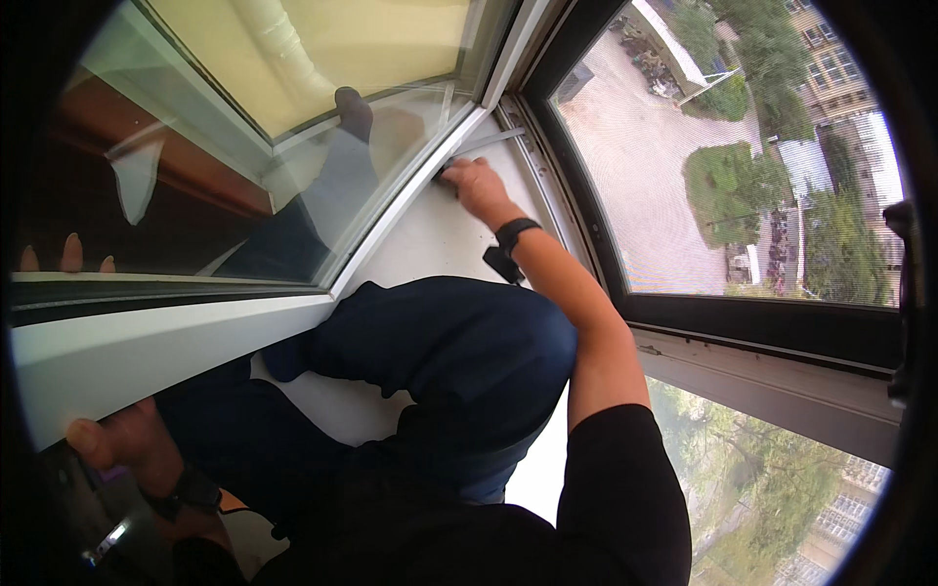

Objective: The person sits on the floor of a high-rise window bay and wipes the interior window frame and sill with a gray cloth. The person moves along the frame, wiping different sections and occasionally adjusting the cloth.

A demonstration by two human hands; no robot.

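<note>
My right hand (480, 187) reaches down to the white windowsill (432, 234), its fingers closed around a small dark object (444, 173) beside the edge of an inward-opened window sash (410, 198). What that object is cannot be made out. A black wrist device (503, 262) hangs from the strap on my right wrist, over the sill. At the lower left, my left hand (121, 443) grips the sash's white frame (176, 337); its thumb is on the near side, and several fingertips show past the frame's far edge.
My bent knees in dark trousers (454, 337) rest over the sill. To the right stands a dark-framed window screen (733, 322), with a courtyard and trees far below. A metal stay (491, 141) crosses the sill near the corner. Through the sash glass, a pale pipe (282, 44) is visible.
</note>
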